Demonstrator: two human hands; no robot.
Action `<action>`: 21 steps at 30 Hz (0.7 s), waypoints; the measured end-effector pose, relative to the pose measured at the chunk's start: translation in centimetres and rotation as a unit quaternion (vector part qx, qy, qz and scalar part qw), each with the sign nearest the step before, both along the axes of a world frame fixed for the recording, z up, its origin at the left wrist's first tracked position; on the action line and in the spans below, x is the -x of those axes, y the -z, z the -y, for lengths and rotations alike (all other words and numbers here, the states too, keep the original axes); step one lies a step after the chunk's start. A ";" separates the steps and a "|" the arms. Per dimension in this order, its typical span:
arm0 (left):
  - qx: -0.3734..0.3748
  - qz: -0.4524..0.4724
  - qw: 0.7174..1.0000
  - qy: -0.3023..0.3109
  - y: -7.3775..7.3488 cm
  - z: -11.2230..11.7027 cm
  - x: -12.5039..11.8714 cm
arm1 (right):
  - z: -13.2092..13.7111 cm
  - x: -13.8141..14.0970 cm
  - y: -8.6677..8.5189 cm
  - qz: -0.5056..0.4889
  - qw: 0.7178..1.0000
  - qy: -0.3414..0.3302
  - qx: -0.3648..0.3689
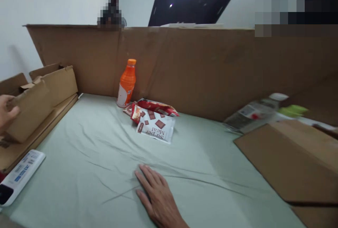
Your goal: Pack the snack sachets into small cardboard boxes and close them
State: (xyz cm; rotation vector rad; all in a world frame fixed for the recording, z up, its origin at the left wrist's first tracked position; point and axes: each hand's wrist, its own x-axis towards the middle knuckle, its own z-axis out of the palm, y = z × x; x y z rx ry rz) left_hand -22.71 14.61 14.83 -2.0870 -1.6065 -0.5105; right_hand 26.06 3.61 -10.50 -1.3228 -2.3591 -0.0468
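Observation:
At the left edge of the view, my left hand (6,113) is partly cut off, its fingers curled at the edge of an open cardboard box (33,106). My right hand (157,194) lies flat, palm down, on the pale green cloth (87,182) with its fingers stretched out and nothing in them. Beyond it rests a white snack packet (157,125) printed with chocolate squares, overlapping red packets (155,107). An orange bottle (127,83) stands upright just behind them.
A tall cardboard panel (198,69) closes off the back. On the right are a tilted clear plastic bottle (253,113), something bright green (293,110) and a cardboard box (293,161). Near the left box lies a white device (23,175) with a dark end.

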 end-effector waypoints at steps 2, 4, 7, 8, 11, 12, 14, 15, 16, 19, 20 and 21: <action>-0.039 0.025 0.999 -0.005 0.8 1.0 -1.5 | 0.0 0.3 -0.3 -0.005 1.000 0.010 0.025; -0.050 0.023 0.998 0.007 1.6 2.2 -4.1 | 0.0 0.4 -0.4 -0.026 0.999 0.015 0.043; -0.007 0.007 0.994 0.104 2.7 4.4 -9.7 | -0.2 0.1 -0.2 -0.119 0.991 0.031 0.055; 0.017 0.002 0.988 0.153 3.0 5.3 -11.7 | -0.3 -0.2 -0.2 -0.167 0.983 0.048 0.056; 0.094 0.042 0.950 0.294 3.8 7.8 -17.2 | -0.5 -2.0 -1.1 -0.340 0.931 0.119 0.055; 0.111 0.056 0.936 0.329 4.0 8.5 -18.7 | -0.5 -2.7 -1.7 -0.396 0.906 0.137 0.058; 0.148 0.058 0.913 0.376 4.0 9.7 -21.0 | -0.4 -4.0 -3.3 -0.490 0.857 0.149 0.059; 0.158 0.052 0.905 0.393 3.9 10.1 -21.8 | -0.3 -4.5 -4.1 -0.524 0.838 0.143 0.056; 0.168 0.045 0.897 0.405 3.8 10.3 -22.3 | -0.3 -4.9 -4.9 -0.549 0.823 0.135 0.053; 0.184 0.045 0.882 0.433 3.3 10.3 -23.0 | -0.1 -5.4 -6.7 -0.578 0.806 0.107 0.065; 0.185 0.050 0.879 0.437 3.1 10.2 -23.0 | -0.1 -5.3 -6.9 -0.577 0.807 0.092 0.079; 0.186 0.058 0.878 0.438 3.0 10.1 -23.0 | 0.0 -5.2 -7.0 -0.574 0.810 0.076 0.095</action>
